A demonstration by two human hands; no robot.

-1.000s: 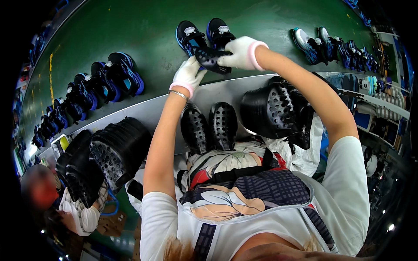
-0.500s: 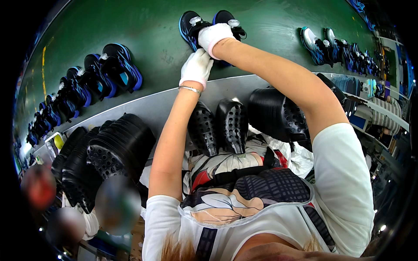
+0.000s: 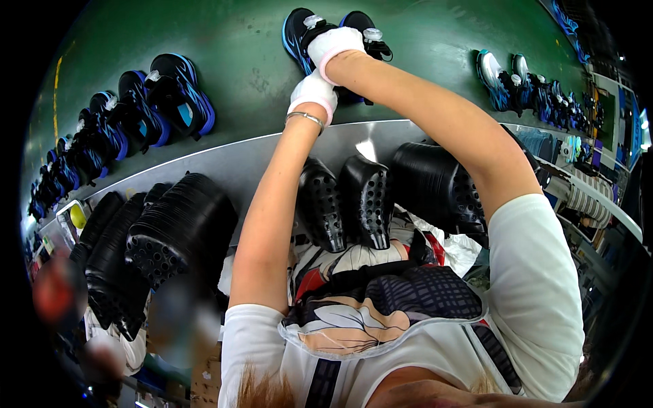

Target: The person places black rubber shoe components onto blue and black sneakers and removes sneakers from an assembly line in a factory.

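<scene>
A black and blue sports shoe (image 3: 294,39) lies on the green surface, toe pointing away, with a clear plastic piece on its top. My left hand (image 3: 313,94), in a white glove, is closed at its heel end; the fingertips are hidden. My right hand (image 3: 335,49), also gloved, curls over the shoe's opening, its fingers mostly out of sight. Just right of it stands the matching shoe (image 3: 355,22), partly covered by my right hand, with a similar clear piece and a dark loop at its side.
Several similar shoes (image 3: 180,95) line the left, and another row (image 3: 493,78) runs along the right. On the grey metal ledge (image 3: 258,160) nearer me are two black perforated shoe-shaped inserts (image 3: 367,200), with stacks of such inserts (image 3: 187,228) either side.
The whole view has shifted slightly. Both hands stay at the left shoe, and my left hand sits a little closer to the right one.
</scene>
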